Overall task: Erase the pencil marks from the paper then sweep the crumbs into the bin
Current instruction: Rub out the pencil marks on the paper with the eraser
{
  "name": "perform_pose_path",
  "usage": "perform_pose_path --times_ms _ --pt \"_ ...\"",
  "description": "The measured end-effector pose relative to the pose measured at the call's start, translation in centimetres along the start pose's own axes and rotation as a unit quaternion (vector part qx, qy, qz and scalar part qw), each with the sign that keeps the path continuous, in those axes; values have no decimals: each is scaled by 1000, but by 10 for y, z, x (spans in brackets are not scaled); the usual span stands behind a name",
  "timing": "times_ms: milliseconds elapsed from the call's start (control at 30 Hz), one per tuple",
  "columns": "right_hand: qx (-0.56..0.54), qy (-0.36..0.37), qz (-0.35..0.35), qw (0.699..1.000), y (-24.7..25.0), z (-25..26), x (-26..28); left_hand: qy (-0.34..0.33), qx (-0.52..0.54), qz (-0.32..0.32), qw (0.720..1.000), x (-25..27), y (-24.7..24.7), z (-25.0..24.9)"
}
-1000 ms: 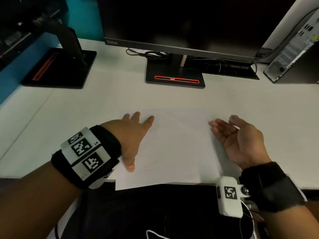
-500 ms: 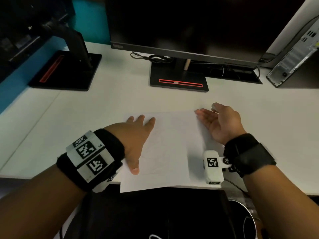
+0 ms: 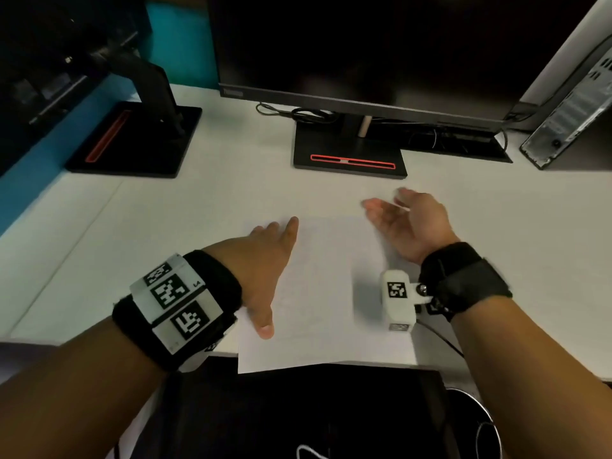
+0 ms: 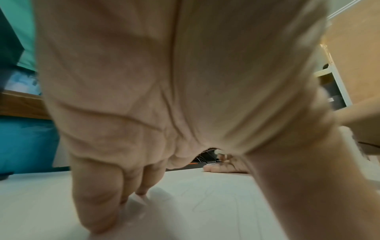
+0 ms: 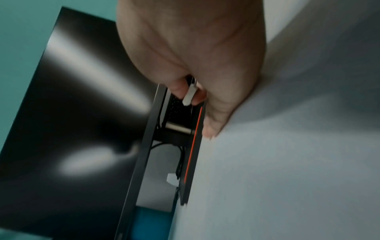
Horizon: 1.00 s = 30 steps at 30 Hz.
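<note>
A white sheet of paper (image 3: 324,293) with faint pencil lines (image 4: 205,203) lies on the white desk (image 3: 165,233) at its near edge. My left hand (image 3: 268,270) presses flat on the paper's left side, fingers straight and spread. My right hand (image 3: 387,207) stands on its little-finger edge at the paper's far right corner, palm facing left. In the right wrist view its thumb and a finger pinch a small white eraser (image 5: 189,95). Crumbs are too small to make out.
A monitor stand (image 3: 351,154) with cables stands behind the paper, a second stand (image 3: 139,140) at the far left, and a computer case (image 3: 576,111) at the far right. A round dark container rim (image 3: 480,409) shows below the desk edge on the right.
My right hand has slid away from me along the paper's right side to its far corner. The left hand has stayed pressed on the paper.
</note>
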State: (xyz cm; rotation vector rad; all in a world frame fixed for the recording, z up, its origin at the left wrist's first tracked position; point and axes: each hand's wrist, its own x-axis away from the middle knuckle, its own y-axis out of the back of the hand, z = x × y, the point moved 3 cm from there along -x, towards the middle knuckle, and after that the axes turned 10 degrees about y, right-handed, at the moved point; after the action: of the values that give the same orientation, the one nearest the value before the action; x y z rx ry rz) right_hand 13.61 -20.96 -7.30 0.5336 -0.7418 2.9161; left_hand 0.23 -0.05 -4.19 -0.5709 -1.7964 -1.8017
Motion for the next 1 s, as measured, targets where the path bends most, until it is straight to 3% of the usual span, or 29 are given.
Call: perform_pose_path --times_ms 100,200,267,333,400,467,567,600,667,733,800,833,900,1000 --pt "-49 51 -35 997 11 9 6 1 7 2 1000 0 0 1" --pt "-34 -66 97 993 -19 -25 33 2 34 5 999 2 0 1" --pt "103 -171 212 957 -43 -51 56 3 50 7 999 4 0 1" --pt "149 -219 271 926 -56 -61 61 2 60 9 998 6 0 2" --pt "107 -200 228 947 -57 -52 40 1 66 14 998 8 0 3" --pt "32 -111 113 987 -45 -33 8 -2 58 11 998 9 1 3" --pt "-8 38 -31 999 -19 -1 -13 -4 38 9 999 9 2 1" --pt "-7 59 -41 997 -15 4 -10 -3 34 11 999 8 2 0" --pt "-5 45 8 999 -18 1 6 1 30 14 999 8 2 0" --pt "28 -64 126 990 -28 -22 34 5 26 15 1000 7 2 -1" --pt "108 -197 240 944 -30 -45 58 8 24 16 1000 6 1 -1" --pt "132 -228 261 929 -28 -50 60 7 22 16 1000 6 1 -1" --pt "96 -219 214 947 -20 -39 43 7 15 16 1000 6 1 -1" --pt "5 -51 29 998 -1 -1 6 9 8 15 1000 5 0 1"
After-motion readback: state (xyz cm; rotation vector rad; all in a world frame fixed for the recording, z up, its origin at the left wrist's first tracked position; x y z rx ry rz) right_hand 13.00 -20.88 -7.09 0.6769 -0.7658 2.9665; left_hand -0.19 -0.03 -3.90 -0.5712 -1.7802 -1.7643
